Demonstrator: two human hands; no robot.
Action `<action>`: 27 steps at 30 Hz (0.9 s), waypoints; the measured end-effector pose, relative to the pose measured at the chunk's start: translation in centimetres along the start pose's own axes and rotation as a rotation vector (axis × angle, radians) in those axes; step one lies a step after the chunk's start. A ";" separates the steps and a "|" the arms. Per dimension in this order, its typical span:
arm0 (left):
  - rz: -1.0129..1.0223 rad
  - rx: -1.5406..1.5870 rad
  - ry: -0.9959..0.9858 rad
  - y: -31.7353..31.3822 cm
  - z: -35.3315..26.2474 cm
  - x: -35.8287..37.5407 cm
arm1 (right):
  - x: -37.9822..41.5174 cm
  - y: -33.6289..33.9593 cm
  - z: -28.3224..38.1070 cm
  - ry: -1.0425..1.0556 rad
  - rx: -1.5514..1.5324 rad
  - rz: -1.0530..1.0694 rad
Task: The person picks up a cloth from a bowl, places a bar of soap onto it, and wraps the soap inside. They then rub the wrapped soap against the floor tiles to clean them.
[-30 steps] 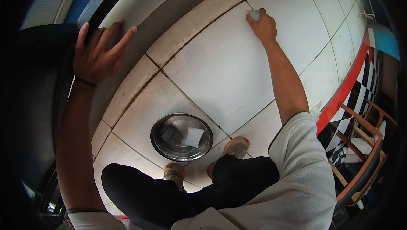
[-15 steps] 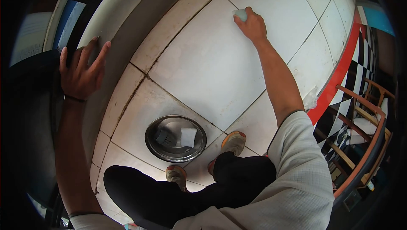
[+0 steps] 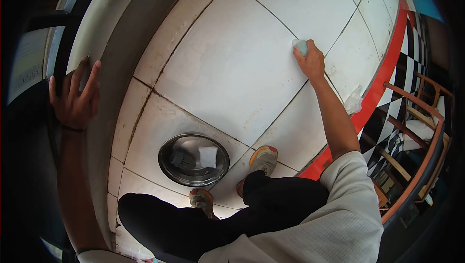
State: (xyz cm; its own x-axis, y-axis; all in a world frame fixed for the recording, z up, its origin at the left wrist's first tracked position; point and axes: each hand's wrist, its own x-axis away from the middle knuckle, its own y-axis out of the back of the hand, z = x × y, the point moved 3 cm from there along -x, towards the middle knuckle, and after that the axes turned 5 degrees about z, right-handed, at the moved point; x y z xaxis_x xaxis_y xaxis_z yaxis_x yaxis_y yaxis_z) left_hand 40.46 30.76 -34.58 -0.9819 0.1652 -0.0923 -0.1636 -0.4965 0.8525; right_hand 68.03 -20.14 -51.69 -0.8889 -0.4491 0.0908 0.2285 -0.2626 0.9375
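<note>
My right hand (image 3: pixel 311 62) is stretched out over the white floor tiles (image 3: pixel 232 69), closed on a small pale sponge (image 3: pixel 301 46) that presses against a tile near a grout line. My left hand (image 3: pixel 75 96) rests flat with spread fingers on the pale raised ledge (image 3: pixel 109 40) at the left and holds nothing. Between my feet and the ledge a round steel bowl (image 3: pixel 193 159) stands on the floor, with a white sponge (image 3: pixel 208 156) and a small dark brush (image 3: pixel 178 159) inside it.
I crouch with both shoes (image 3: pixel 261 159) on the tiles beside the bowl. A red band (image 3: pixel 382 79) borders the tiles on the right, then black-and-white checks. A wooden chair (image 3: pixel 411 132) stands at the far right. A crumpled white scrap (image 3: pixel 353 100) lies by the red band.
My right hand has slid the sponge toward me and to the right across the tile. The view has shifted, and my left hand sits lower on the ledge.
</note>
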 end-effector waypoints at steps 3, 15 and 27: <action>0.012 -0.012 -0.001 -0.2 -0.1 0.1 | -3.7 -1.3 3.3 0.044 0.018 0.030; 0.020 -0.040 -0.043 0.0 0.0 0.0 | -4.6 -2.5 5.2 0.007 0.020 0.013; -0.080 0.086 0.038 -0.9 -0.8 -0.2 | -0.4 -0.6 0.3 -0.044 0.018 0.033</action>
State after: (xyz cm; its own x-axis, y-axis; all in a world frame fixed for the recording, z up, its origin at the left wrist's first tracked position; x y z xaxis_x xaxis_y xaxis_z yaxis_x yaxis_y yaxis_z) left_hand 40.69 30.47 -35.81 -0.9693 0.1679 -0.1797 -0.2342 -0.4075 0.8827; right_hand 68.14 -19.56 -52.20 -0.8976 -0.4193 0.1358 0.2509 -0.2329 0.9396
